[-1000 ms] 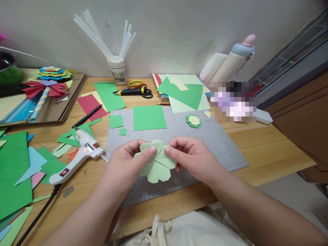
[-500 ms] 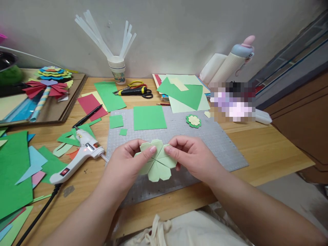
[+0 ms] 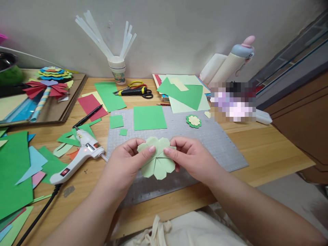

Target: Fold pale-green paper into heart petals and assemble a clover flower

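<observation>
A pale green folded paper clover (image 3: pixel 157 160) is held a little above the grey cutting mat (image 3: pixel 217 143). My left hand (image 3: pixel 126 164) pinches its left side, thumb on top. My right hand (image 3: pixel 191 157) pinches its right side the same way. Both thumbs meet near the clover's centre, and the fingers underneath are hidden by the paper.
A white hot glue gun (image 3: pixel 77 157) lies left of the mat, its cord trailing off the desk. A green paper square (image 3: pixel 149 118) and a small paper flower (image 3: pixel 194 120) lie on the mat. Scissors and a utility knife (image 3: pixel 135 90), a cup of glue sticks (image 3: pixel 117 70) and loose coloured paper sit behind.
The clover has turned slightly in my hands and sits a little higher. Both hands stay in nearly the same place.
</observation>
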Demonstrator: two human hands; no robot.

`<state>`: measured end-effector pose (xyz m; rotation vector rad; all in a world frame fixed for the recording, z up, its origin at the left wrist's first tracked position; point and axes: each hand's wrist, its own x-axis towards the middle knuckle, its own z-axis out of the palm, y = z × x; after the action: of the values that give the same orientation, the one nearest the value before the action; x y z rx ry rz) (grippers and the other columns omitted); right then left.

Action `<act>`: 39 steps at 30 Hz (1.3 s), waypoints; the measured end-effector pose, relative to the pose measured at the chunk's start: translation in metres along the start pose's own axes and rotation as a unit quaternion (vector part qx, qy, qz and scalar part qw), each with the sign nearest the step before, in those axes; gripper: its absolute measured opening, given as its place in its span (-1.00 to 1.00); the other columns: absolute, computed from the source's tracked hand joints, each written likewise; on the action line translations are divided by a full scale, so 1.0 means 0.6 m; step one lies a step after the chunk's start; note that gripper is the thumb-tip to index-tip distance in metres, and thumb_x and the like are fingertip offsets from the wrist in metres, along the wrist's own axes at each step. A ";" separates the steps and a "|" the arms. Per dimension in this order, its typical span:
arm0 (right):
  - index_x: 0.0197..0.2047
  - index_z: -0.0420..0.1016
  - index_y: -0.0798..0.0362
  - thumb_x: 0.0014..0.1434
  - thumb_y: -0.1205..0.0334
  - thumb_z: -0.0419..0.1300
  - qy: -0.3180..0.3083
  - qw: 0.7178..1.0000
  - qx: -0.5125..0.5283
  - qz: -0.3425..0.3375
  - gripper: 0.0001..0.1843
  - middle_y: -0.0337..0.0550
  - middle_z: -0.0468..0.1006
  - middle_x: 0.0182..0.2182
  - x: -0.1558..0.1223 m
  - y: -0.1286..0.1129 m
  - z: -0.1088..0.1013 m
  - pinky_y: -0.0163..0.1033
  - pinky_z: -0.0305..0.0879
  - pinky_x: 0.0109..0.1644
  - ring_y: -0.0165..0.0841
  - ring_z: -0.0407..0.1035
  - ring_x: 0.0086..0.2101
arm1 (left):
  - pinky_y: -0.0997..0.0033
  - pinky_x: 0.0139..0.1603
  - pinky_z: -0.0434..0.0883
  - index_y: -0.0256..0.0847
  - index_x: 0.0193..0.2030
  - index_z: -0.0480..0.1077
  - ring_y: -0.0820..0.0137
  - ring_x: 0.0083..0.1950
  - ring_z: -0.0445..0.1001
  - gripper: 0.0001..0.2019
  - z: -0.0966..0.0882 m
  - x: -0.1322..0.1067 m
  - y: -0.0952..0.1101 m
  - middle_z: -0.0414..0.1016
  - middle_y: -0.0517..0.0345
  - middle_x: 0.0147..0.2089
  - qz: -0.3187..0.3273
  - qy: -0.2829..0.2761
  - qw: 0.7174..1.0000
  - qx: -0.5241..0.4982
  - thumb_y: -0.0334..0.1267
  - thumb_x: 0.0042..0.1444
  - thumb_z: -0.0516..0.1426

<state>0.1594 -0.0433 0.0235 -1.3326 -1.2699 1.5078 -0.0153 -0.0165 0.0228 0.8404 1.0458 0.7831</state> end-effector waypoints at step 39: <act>-0.45 0.32 0.06 0.13 0.07 0.22 0.011 1.000 0.021 -0.003 -0.73 -0.35 0.33 -0.59 0.001 0.006 0.009 -0.41 0.17 -0.58 -0.53 0.23 -0.62 | 0.58 -0.52 0.33 -0.26 -0.43 0.50 0.51 -0.52 0.37 -0.75 -0.005 0.005 -0.005 0.51 0.22 -0.52 0.026 -0.004 0.999 0.041 -0.10 -0.08 0.34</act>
<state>0.1542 -0.0448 0.0198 -1.3131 -1.2207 1.5031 -0.0164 -0.0146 0.0180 0.9436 1.0581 0.7841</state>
